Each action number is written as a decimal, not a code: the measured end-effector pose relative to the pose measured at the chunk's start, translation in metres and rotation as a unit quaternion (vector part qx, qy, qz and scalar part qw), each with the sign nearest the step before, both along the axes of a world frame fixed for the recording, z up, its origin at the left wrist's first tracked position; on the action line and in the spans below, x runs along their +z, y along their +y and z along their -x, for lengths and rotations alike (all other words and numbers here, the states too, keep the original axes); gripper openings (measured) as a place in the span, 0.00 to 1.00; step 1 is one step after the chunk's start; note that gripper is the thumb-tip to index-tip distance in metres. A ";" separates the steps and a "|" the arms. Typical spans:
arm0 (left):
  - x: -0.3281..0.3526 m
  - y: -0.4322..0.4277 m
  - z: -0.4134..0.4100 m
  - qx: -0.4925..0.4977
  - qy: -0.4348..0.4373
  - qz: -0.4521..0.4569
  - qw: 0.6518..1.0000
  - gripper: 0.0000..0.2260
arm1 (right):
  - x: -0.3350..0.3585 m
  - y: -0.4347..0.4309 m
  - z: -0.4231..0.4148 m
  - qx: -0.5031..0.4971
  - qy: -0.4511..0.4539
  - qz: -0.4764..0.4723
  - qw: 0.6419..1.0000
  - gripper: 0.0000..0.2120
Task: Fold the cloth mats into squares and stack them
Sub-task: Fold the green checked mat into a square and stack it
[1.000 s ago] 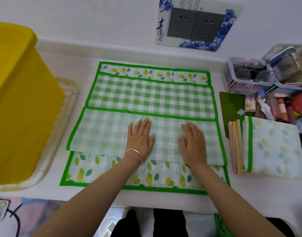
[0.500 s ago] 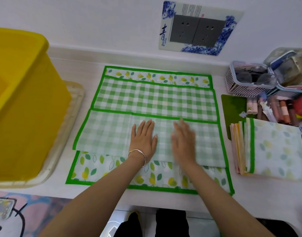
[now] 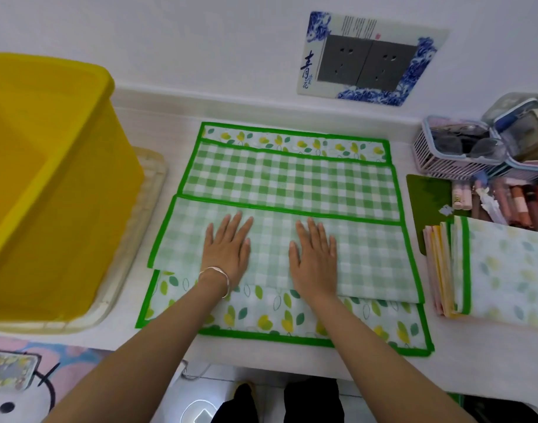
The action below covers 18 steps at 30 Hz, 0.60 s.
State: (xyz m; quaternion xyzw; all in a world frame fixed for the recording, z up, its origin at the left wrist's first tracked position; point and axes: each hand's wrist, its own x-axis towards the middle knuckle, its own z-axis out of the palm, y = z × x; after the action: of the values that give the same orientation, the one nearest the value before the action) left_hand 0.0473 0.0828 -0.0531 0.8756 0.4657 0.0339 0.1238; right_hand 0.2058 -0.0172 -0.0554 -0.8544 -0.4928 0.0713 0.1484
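A green-edged cloth mat (image 3: 289,184) lies spread on the white table, checked on one side and leaf-printed on the other. Its far and near flaps are folded inward, so leaf-print strips show at the back and front. My left hand (image 3: 228,251), with a silver bracelet at the wrist, lies flat with fingers apart on the near folded flap. My right hand (image 3: 315,257) rests flat beside it on the same flap. A stack of folded mats (image 3: 487,270) sits to the right, a leaf-print one on top.
A big yellow bin (image 3: 45,184) stands on a cream tray (image 3: 139,239) at the left. Baskets of small items (image 3: 463,154) and several tubes (image 3: 502,203) crowd the back right. A wall socket plate (image 3: 368,59) is behind. The table's front edge runs just below the mat.
Both hands have stayed flat on the near flap. My right hand slid left toward the middle and then back a little to the right.
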 end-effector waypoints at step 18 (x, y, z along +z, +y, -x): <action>0.021 0.012 0.050 -0.127 0.066 0.034 0.989 0.39 | 0.022 -0.020 -0.016 0.181 0.065 0.018 0.981 0.30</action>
State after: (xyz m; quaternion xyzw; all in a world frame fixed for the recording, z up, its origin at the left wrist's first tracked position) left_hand -0.0030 0.0947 -0.0320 0.9232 0.3586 -0.0559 0.1262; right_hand 0.2217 -0.0367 -0.0331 -0.7470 -0.6276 0.1608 0.1494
